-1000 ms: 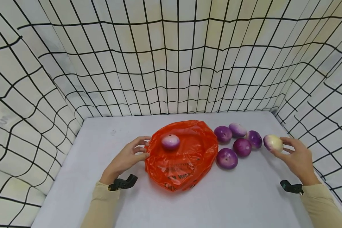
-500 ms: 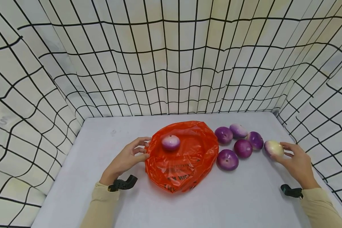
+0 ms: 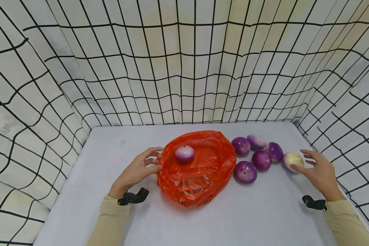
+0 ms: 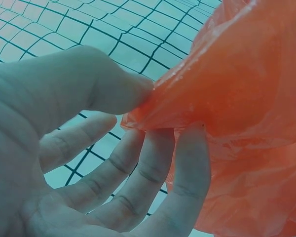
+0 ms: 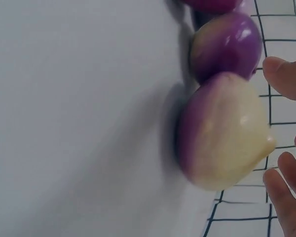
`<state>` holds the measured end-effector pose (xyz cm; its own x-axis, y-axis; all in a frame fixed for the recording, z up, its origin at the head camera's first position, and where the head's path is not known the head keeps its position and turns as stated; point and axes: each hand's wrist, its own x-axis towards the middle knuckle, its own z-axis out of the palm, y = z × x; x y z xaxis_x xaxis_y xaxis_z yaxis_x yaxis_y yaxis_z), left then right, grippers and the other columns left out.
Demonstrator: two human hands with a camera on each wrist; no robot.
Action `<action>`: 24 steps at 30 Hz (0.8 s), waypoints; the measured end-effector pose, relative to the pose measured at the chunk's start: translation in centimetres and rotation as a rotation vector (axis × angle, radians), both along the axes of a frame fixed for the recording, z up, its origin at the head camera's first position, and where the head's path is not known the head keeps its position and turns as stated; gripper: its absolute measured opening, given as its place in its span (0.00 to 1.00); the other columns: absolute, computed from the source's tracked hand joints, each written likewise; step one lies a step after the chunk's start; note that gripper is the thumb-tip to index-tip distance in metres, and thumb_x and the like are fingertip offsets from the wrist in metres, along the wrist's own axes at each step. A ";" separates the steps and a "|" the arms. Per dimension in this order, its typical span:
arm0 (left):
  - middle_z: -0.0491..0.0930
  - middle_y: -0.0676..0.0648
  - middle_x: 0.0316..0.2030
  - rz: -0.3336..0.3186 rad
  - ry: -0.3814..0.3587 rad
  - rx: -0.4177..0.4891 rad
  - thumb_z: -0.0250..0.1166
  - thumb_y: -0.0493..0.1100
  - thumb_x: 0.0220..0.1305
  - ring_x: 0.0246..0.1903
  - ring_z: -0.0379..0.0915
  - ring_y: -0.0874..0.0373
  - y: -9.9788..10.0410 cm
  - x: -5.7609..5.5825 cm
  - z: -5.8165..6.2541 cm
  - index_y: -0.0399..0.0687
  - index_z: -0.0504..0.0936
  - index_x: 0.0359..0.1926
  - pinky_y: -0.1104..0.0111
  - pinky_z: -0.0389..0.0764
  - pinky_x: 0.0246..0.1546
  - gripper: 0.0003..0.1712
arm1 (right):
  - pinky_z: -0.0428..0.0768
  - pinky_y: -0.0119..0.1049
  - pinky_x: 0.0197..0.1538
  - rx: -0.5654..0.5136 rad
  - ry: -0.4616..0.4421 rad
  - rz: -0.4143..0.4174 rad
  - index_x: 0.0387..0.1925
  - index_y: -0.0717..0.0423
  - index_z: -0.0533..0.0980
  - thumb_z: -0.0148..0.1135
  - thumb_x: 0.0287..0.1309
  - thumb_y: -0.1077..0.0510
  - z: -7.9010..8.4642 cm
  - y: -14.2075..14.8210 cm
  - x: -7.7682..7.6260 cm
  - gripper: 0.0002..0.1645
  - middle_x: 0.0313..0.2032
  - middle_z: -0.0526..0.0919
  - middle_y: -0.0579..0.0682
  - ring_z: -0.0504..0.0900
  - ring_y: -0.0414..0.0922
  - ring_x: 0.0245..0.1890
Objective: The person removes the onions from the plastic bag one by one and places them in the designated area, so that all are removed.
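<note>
My left hand (image 3: 137,170) pinches the left edge of a red plastic bag (image 3: 200,171) between thumb and fingers; the left wrist view shows the bag's film (image 4: 246,98) gathered there. One purple onion (image 3: 184,153) sits in the bag's mouth. At the right, my right hand (image 3: 321,172) is spread beside a pale, partly purple onion (image 3: 291,160) resting on the table. In the right wrist view this pale onion (image 5: 227,136) shows a pointed tip, and the thumb (image 5: 288,79) and fingers are apart from it.
Several purple onions lie grouped between the bag and the pale one, the nearest onion (image 3: 245,172) close to the bag's right edge. They rest on a white table (image 3: 249,215). Black netting (image 3: 184,61) over pale walls encloses the back and both sides.
The right hand has lowered the pale onion to the table beside the others and let go, its fingers now spread. The left hand and bag have stayed in place.
</note>
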<state>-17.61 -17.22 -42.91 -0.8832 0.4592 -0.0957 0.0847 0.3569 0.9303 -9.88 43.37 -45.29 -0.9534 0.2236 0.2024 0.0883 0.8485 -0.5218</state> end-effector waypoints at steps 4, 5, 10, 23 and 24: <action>0.71 0.38 0.64 0.003 -0.001 0.000 0.67 0.45 0.69 0.59 0.77 0.43 -0.1 0.1 0.1 0.55 0.68 0.73 0.59 0.89 0.50 0.34 | 0.79 0.24 0.40 0.003 0.019 0.019 0.69 0.60 0.72 0.79 0.54 0.44 1.0 -1.2 -0.5 0.47 0.63 0.77 0.69 0.78 0.65 0.58; 0.71 0.38 0.64 0.003 -0.001 -0.001 0.68 0.45 0.69 0.59 0.77 0.43 -0.1 0.1 0.2 0.55 0.68 0.73 0.59 0.89 0.50 0.34 | 0.78 0.23 0.40 -0.002 0.024 0.026 0.69 0.59 0.72 0.79 0.54 0.44 1.2 -1.6 -0.6 0.46 0.63 0.77 0.68 0.78 0.65 0.58; 0.72 0.38 0.64 0.003 0.001 0.001 0.68 0.45 0.69 0.58 0.77 0.44 -0.1 0.2 0.5 0.56 0.68 0.73 0.59 0.89 0.50 0.34 | 0.68 0.08 0.42 -0.029 0.073 0.070 0.68 0.55 0.74 0.81 0.52 0.45 2.4 -4.0 -1.4 0.44 0.62 0.79 0.64 0.81 0.47 0.55; 0.72 0.37 0.64 -0.007 -0.011 0.054 0.68 0.44 0.70 0.55 0.79 0.47 0.0 0.3 0.5 0.53 0.68 0.73 0.59 0.89 0.49 0.33 | 0.64 0.03 0.54 -0.055 0.281 0.280 0.63 0.54 0.78 0.84 0.45 0.61 4.6 -10.9 -3.9 0.40 0.55 0.83 0.59 0.69 0.10 0.49; 0.72 0.37 0.64 -0.006 -0.011 0.054 0.68 0.45 0.70 0.55 0.79 0.47 0.0 0.3 0.6 0.54 0.68 0.73 0.59 0.89 0.49 0.33 | 0.64 0.03 0.54 -0.051 0.288 0.290 0.63 0.53 0.78 0.84 0.45 0.60 4.9 -11.4 -4.0 0.40 0.55 0.84 0.58 0.73 0.13 0.49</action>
